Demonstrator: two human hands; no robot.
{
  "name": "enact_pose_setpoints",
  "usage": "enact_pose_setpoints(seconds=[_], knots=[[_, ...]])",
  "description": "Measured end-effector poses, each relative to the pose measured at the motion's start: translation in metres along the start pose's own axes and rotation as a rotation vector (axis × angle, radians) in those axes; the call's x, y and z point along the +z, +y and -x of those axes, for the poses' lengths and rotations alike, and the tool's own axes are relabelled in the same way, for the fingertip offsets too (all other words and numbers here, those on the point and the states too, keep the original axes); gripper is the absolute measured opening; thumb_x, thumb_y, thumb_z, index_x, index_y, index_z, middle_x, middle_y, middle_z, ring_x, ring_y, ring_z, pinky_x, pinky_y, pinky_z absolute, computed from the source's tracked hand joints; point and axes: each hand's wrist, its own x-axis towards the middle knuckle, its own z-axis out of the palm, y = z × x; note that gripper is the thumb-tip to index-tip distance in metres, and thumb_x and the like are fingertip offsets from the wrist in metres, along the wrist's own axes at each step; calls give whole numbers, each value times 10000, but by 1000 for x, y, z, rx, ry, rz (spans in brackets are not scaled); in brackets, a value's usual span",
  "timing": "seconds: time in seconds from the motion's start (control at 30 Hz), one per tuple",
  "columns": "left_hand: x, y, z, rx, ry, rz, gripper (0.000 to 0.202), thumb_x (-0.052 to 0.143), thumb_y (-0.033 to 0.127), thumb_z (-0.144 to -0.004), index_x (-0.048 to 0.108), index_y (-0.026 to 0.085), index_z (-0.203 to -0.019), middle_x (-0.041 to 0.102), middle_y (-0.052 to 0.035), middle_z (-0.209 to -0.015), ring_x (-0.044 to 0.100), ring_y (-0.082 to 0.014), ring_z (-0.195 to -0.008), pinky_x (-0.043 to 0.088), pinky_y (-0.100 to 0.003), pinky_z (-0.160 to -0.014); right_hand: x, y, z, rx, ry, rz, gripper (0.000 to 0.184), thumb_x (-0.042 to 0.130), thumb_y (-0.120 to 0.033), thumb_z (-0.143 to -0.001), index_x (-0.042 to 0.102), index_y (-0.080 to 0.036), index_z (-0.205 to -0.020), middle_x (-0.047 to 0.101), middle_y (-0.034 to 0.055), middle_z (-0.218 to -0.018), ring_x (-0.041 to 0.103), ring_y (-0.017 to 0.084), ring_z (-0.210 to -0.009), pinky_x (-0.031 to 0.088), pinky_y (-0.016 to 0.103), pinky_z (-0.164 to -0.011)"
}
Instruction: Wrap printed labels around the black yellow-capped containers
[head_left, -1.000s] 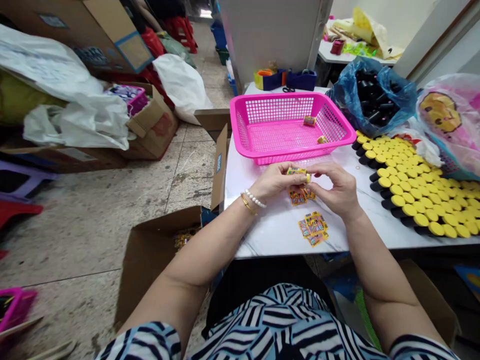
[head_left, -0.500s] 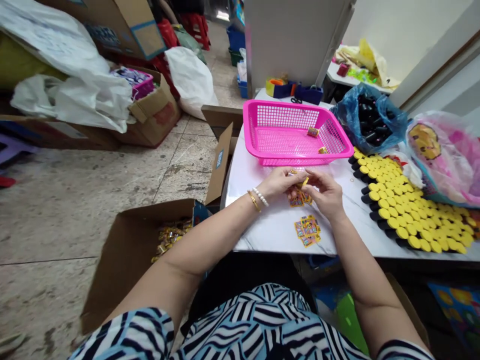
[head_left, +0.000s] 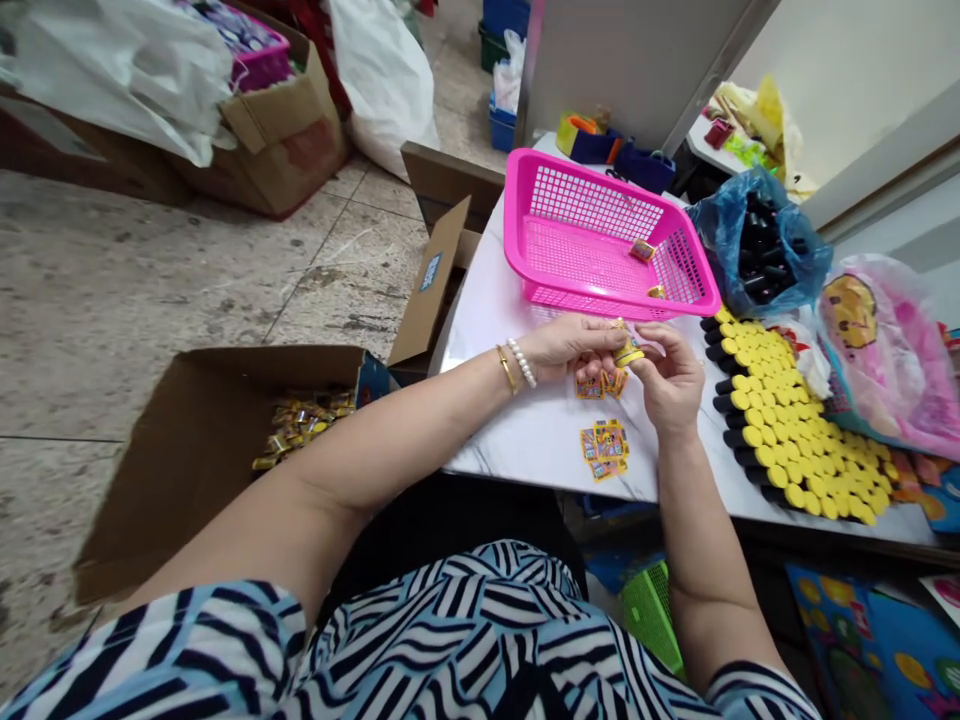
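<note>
My left hand (head_left: pixel 570 348) pinches a small yellow printed piece (head_left: pixel 628 352), round like a short tube. Its exact kind is too small to make out. From the other side my right hand (head_left: pixel 671 375) grips the same piece, thumb and fingers closed on it. Just below my fingers lie some printed yellow-orange labels (head_left: pixel 589 387), partly covered by my left hand. Closer to the table's front edge is a second loose pile of labels (head_left: pixel 606 448). Beyond my hands stands a pink plastic basket (head_left: pixel 600 303), where two small wrapped pieces (head_left: pixel 642 250) lie.
Rows of yellow-topped black cylinders (head_left: pixel 806 430) cover the table's right side. Behind them sit a blue bag of black parts (head_left: pixel 761 245) and a pink printed bag (head_left: pixel 892 345). At lower left, an open cardboard box (head_left: pixel 187 450) holds many gold-yellow pieces (head_left: pixel 304 425).
The view has shifted, tilting further down. My hands remain together, and the yellow piece between them now shows more clearly. Both label piles still lie on the table.
</note>
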Motion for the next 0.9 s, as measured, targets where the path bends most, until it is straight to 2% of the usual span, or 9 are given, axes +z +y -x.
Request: enact_pose_setpoints(seconds=[0.07,0.17,0.23,0.37,0.43,0.53,0.63,0.7,0.9], knots=[[1,-1,0,9,-11,-9,386,825,463,-875,710,96,-901,694,-39,-616,513,-50,-379,313,-159,-361,1,-3,1,-25,-2,72,245,868,-337,-831,809,-289,-1064,745,38,-1085,729,206,-1007,637,379,-897],[1,-4,-1,-5,1,-12,425,808,515,-877,712,100,-876,678,-31,-595,499,-48,-376,299,-168,-361,3,-3,4,-85,91,118,131,884,-293,-813,811,-274,-920,727,12,-938,728,189,-908,647,372,-847],[-1,-6,-2,-22,21,-24,442,802,540,-874,708,109,-851,644,-11,-556,473,-44,-359,279,-170,-354,4,-2,6,-66,103,93,128,883,-291,-812,788,-270,-895,705,5,-952,724,180,-886,663,358,-792],[-2,-10,-4,-27,75,-65,487,781,608,-860,706,127,-838,600,5,-532,443,-43,-354,243,-173,-344,6,-3,5,6,-27,50,212,838,-311,-854,775,-307,-1057,670,33,-1166,719,206,-1028,695,360,-763],[-1,-9,-4,-25,103,-48,525,737,647,-879,696,128,-811,621,-16,-569,473,-48,-389,274,-171,-361,6,-5,4,-11,-62,74,220,841,-284,-850,792,-318,-1063,662,38,-1155,706,210,-1063,698,355,-784],[2,-4,-2,-27,100,23,483,716,599,-923,702,125,-833,638,-26,-612,514,-54,-440,330,-165,-400,4,-7,5,-25,-9,61,135,844,-273,-846,804,-319,-967,627,23,-1059,697,189,-982,702,334,-723],[3,1,0,-31,95,13,395,759,508,-924,710,121,-856,616,-4,-590,472,-43,-414,293,-164,-386,3,-8,6,16,-37,28,198,831,-329,-863,795,-335,-1057,605,23,-1128,700,176,-928,703,340,-695],[3,0,1,-47,100,-25,436,762,543,-908,696,124,-808,582,6,-557,435,-39,-391,244,-168,-368,2,-8,7,19,-75,67,260,834,-336,-862,793,-338,-1118,608,28,-1139,701,171,-915,696,345,-724],[5,-6,-2,-18,77,10,526,746,627,-877,656,126,-742,582,2,-578,435,-29,-402,262,-157,-380,3,-7,9,-78,13,155,137,883,-224,-800,792,-283,-885,628,5,-949,668,147,-836,634,288,-661]])
